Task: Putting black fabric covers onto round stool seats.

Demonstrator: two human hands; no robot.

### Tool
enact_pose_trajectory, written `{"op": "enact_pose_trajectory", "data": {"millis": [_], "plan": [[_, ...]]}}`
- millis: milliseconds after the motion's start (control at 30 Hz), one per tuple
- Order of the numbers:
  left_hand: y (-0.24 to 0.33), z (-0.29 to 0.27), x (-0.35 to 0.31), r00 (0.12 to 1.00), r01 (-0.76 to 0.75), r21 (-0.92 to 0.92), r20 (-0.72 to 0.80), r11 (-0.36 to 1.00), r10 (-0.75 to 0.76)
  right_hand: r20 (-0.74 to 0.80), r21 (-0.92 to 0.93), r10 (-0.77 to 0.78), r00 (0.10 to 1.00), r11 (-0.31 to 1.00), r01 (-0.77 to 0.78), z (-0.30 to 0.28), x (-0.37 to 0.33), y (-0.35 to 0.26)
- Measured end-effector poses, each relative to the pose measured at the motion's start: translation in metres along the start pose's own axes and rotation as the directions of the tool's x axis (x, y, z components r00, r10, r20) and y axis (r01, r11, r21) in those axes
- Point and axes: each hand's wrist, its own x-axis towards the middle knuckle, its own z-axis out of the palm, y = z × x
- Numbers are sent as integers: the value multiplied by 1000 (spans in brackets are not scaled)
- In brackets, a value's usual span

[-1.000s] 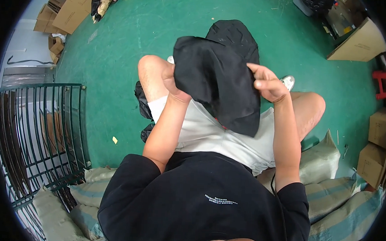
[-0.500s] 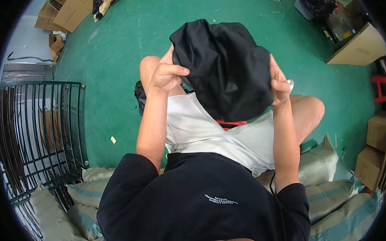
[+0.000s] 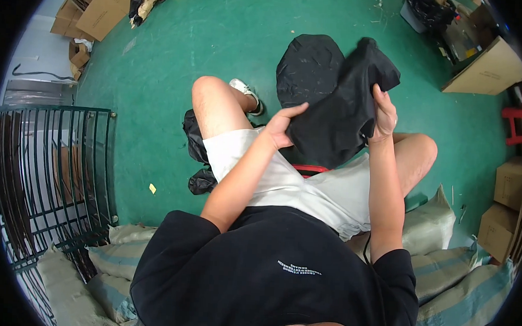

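Observation:
A soft black cloth piece (image 3: pixel 335 122), slightly shiny and creased, hangs in front of me above my lap; I cannot tell its exact kind. My left hand (image 3: pixel 283 128) holds its near left edge, the thumb on top and the other fingers mostly hidden beneath. On the opposite edge, my right hand (image 3: pixel 384 115) grips the cloth with the thumb showing. The cloth's far end rises in a bunched, folded point. Beyond it lies a flat, rounded black piece (image 3: pixel 309 66) with a wrinkled surface, partly covered by the cloth.
Black bundles (image 3: pixel 197 137) lie by my left leg. A red-edged object (image 3: pixel 308 170) sits between my legs. Stuffed woven sacks (image 3: pixel 463 277) are behind me, a dark metal rack (image 3: pixel 56 177) to the left. Cardboard boxes (image 3: pixel 500 223) and a red stool (image 3: pixel 516 126) stand right.
My left hand has moved right, toward my right hand. The cloth, spread wide before, is now narrower and folded, shifted right. The flat black piece beyond it has come into sight.

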Motion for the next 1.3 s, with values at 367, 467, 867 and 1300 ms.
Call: {"op": "enact_pose_trajectory", "data": {"millis": [367,467,867,1300], "plan": [[28,29,-30,813,-546,-97,178,832,554,-36,128,146,989,982,-141,15,-2,-9],[38,43,-46,703,-700,70,246,711,668,-259,-201,93,961,968,-148,-1,2,-11],[-1,58,-29,874,-420,-23,260,907,411,-266,7,83,960,996,-84,9,6,-12],[87,80,0,785,-563,425,5,709,620,-246,13,146,958,989,-148,24,71,-32]]}}
